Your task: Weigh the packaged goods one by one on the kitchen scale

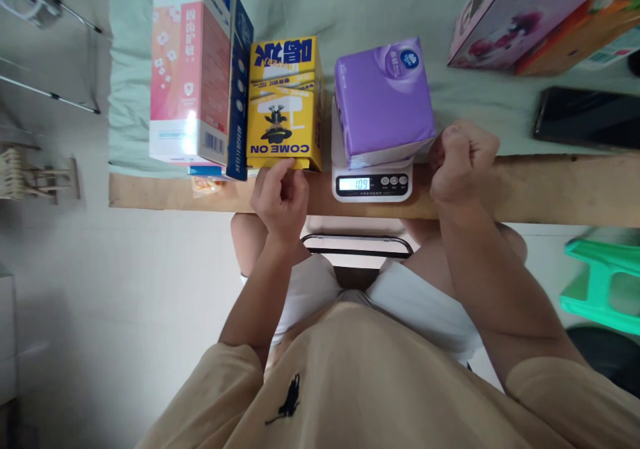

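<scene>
A purple pack of tissues (383, 102) lies on a small white digital scale (373, 194), whose lit display appears to read 109. Beside the pack, at the right, my right hand (463, 159) rests on the table edge, its fingers curled into a fist with nothing visible in them. My left hand (281, 199) is loosely closed at the near edge of a yellow box (283, 102) with "COME ON" printed upside down. Its fingertips are at the box's lower flap; I cannot tell whether they press on it.
Left of the yellow box stand a dark blue box (240, 89) and a tall pink and white box (177, 69). A pink box (530, 19), an orange package (575, 35) and a black phone (590, 117) lie at the right. A green stool (600, 282) stands beside me.
</scene>
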{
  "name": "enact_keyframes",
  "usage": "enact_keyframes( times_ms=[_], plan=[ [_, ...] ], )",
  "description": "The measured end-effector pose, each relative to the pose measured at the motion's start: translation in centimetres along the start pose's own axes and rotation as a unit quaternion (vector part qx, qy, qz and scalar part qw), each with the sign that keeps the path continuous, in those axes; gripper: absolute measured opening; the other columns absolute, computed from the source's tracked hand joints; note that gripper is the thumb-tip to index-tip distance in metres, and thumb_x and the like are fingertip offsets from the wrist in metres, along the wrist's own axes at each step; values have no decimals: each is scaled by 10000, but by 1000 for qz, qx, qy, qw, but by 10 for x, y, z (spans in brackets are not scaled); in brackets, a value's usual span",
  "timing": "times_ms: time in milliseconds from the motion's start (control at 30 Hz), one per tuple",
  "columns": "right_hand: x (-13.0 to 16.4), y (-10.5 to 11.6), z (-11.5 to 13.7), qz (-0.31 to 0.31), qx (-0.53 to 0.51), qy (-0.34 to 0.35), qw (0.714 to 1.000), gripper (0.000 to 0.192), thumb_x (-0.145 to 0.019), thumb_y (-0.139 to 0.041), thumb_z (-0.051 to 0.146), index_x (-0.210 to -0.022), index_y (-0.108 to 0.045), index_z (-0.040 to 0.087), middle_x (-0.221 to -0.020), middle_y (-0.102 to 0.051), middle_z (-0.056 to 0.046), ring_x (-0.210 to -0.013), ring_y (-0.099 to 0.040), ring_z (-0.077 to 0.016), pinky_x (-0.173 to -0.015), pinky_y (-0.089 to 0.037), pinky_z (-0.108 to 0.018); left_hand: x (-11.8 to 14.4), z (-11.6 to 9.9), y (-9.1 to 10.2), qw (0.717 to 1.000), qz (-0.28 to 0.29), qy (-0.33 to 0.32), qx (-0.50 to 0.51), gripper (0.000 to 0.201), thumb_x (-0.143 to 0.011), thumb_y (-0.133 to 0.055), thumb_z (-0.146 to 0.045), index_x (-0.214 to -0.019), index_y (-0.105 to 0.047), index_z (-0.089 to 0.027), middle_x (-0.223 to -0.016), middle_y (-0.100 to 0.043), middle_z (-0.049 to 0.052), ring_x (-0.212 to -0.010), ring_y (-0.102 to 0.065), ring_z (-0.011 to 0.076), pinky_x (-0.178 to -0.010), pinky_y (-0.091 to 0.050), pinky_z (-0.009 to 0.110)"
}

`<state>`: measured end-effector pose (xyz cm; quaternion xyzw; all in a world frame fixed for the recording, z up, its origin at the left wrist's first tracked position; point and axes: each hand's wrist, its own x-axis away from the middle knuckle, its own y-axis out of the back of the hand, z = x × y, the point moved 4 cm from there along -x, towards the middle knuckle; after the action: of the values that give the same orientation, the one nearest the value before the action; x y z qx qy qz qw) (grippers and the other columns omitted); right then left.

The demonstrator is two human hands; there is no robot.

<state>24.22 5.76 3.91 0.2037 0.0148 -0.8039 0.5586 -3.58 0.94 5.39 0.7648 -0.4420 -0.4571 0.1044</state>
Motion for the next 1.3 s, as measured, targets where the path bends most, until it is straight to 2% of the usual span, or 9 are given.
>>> enact_keyframes(
  times_ms=[233,367,600,700,900,1000,1100,1200,1300],
  plan=[
    [-1,-1,6,0,-20,16,1000,399,-894,-488,245,-515,-377,182,-480,-328,36,-469,-333,-63,-485,-221,-245,4,3,-3,1000,-28,-3,9,260,-996,-563,-401,-973,-693,-177,-778,-623,5,-681,-546,80,-649,-454,253],
    [0,-1,4,5,-19,7,1000,392,-903,-474,241,-533,-355,190,-487,-324,32,-471,-316,-63,-483,-215,-256,5,8,-6,999,-33,13,10,338,-1007,-534,-481,-1020,-686,-179,-800,-622,7,-692,-540,78,-666,-464,277],
    [0,-1,8,6,-19,4,1000,393,-894,-485,231,-536,-329,191,-491,-309,31,-479,-314,-62,-495,-208,-262,-2,10,-3,998,15,53,-12,384,-986,-541,-514,-1100,-700,-183,-778,-613,6,-691,-550,87,-702,-487,274],
    [-1,-1,9,7,-3,-14,1000,394,-888,-478,234,-525,-328,193,-484,-310,27,-483,-307,-61,-497,-216,-270,-9,7,-1,999,15,40,-24,347,-969,-576,-474,-1067,-734,-182,-717,-598,-2,-661,-539,85,-703,-485,264],
    [-2,-1,7,7,-18,2,1000,365,-882,-490,244,-540,-375,191,-491,-343,25,-473,-326,-66,-486,-220,-273,-13,1,2,999,-6,40,21,237,-930,-641,-411,-976,-719,-192,-624,-480,-43,-590,-452,74,-629,-435,243],
    [2,-1,7,-33,-24,5,999,275,-887,-474,275,-628,-445,187,-570,-400,14,-531,-386,-80,-537,-299,-264,-1,-15,1,992,-42,22,120,184,-962,-589,-374,-1001,-654,-206,-700,-507,-32,-617,-476,73,-614,-428,236],
    [9,-3,7,-71,-60,-1,996,134,-868,-463,296,-828,-534,190,-790,-507,-23,-734,-542,-118,-700,-450,-284,14,-37,-12,977,-11,4,212,226,-997,-476,-386,-1060,-625,-227,-867,-611,26,-800,-601,129,-731,-529,297],
    [15,-10,4,-55,-74,12,996,269,-858,-464,335,-1077,-563,214,-1069,-577,-72,-1015,-622,-170,-935,-519,-351,22,-59,-29,978,35,-8,208,385,-999,-407,-480,-1260,-574,-251,-1157,-631,97,-1149,-624,210,-1011,-563,406],
    [19,-18,-3,-17,-80,17,996,415,-892,-436,404,-1266,-514,242,-1295,-578,-106,-1233,-605,-203,-1105,-500,-401,22,-74,-43,983,75,13,166,584,-1006,-293,-603,-1478,-400,-277,-1449,-504,137,-1448,-494,255,-1222,-455,459]
  ],
)
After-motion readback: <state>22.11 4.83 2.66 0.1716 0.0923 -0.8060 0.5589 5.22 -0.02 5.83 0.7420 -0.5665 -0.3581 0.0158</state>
